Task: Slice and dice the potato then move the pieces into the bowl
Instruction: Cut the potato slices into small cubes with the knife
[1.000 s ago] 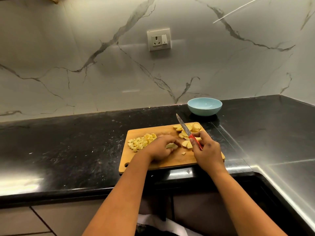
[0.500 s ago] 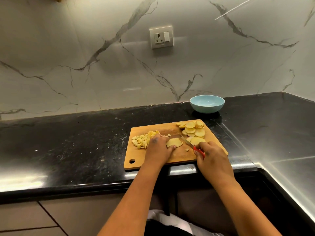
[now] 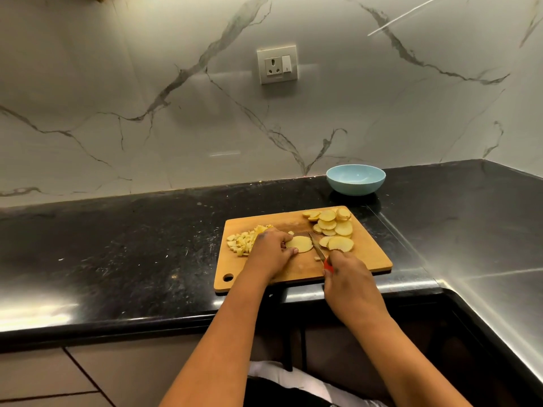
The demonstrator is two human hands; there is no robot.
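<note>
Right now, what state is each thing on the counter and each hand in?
Bowl: upright, nothing visible inside.
Cutting board: flat on counter.
Diced pile: on board's left.
Round slices: uncut, on board's right.
Single slice: flat, pinned by left hand.
Knife: gripped by right hand, blade beside that slice.

Pale blue bowl (image 3: 355, 180); black countertop (image 3: 117, 245); grey-veined white marble wall (image 3: 147, 98)

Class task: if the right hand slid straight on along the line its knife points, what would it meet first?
Probably the potato slice held by the left hand; the right hand points its knife up-left beside it, though depth is unclear.
</note>
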